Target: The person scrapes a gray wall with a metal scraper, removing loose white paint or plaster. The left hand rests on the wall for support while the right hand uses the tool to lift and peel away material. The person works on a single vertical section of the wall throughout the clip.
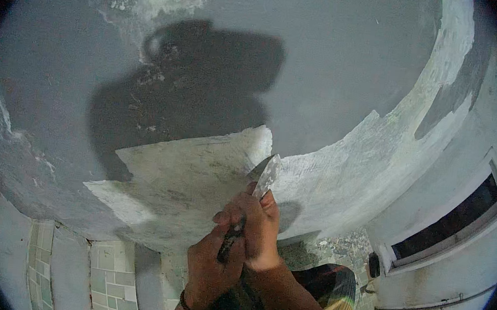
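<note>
Both my hands are closed around one scraping tool, with its pointed, pale-smeared metal blade [268, 177] tilted up against the wall. My left hand [215, 259] grips the lower end of the dark, stained handle [230, 245]. Higher up, near the base of the blade, my right hand [261, 230] is wrapped around the tool. The blade's tip is by the ragged edge between grey paint [336, 87] and a bared whitish plaster patch [189, 165]. My fingers hide part of the handle.
A framed dark opening [448, 223] sits in the pale wall at right, above a thin pipe or cable [440, 304]. Paint flakes [347, 249] litter the floor. Strips of tile [114, 272] show at lower left. A large shadow [183, 86] falls on the wall.
</note>
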The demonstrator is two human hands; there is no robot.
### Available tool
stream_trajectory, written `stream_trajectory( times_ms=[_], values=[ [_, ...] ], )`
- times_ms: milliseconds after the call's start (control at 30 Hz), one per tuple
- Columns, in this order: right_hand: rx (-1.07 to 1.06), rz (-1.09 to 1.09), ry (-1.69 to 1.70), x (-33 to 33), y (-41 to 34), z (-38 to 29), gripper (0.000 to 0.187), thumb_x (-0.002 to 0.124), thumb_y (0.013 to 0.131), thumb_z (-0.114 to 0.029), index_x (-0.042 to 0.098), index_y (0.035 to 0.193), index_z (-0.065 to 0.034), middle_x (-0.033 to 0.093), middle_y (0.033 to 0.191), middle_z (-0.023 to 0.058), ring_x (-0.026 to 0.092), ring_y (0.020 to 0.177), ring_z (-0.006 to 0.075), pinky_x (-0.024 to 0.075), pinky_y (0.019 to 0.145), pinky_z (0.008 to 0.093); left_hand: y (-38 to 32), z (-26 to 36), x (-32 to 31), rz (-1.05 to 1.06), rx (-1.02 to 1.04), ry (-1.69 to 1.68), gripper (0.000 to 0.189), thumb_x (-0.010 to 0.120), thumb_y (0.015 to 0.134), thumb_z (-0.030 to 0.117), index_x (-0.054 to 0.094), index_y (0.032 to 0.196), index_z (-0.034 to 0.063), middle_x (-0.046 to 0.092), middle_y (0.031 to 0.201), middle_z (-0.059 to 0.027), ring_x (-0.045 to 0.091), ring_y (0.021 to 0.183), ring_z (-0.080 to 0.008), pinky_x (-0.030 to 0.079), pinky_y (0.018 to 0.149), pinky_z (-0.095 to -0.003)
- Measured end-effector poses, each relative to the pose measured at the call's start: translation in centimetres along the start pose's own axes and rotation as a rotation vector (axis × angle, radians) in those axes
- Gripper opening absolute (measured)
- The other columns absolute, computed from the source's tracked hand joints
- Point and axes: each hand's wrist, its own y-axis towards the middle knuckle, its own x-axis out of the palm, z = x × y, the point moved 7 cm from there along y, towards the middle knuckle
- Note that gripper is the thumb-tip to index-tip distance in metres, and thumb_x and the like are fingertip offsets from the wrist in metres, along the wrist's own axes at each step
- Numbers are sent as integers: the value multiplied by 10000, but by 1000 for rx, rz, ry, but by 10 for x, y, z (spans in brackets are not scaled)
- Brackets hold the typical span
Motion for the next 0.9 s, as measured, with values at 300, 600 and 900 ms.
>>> stream_trajectory(
  times_ms=[300, 600, 900],
  values=[
    [-43, 21, 14, -4, -6, -8, 141, 573, 1033, -140, 532, 920, -66, 541, 677, 72, 645, 647, 231, 590, 702, 417, 2, 14, 0, 51, 104, 23, 387, 615, 956, 84, 653, 1321, -37, 758, 1024, -248, 778, 948, -317, 587, 823, -378],
    [-20, -99, 61, 1, -1, -9, 158, 583, 1031, -164, 492, 925, -89, 531, 694, 53, 635, 642, 220, 597, 703, 413, 2, 10, 3, 31, 49, 91, 406, 615, 965, 91, 632, 1333, -80, 742, 992, -263, 774, 904, -283, 581, 766, -404],
    [0, -107, -32, -2, -2, -9, 78, 584, 981, -108, 520, 978, -64, 542, 694, 65, 633, 633, 223, 591, 680, 416, 0, 14, 1, 130, 123, -62, 396, 640, 957, 111, 641, 1299, -91, 746, 1027, -275, 774, 925, -305, 584, 798, -393]
  ],
)
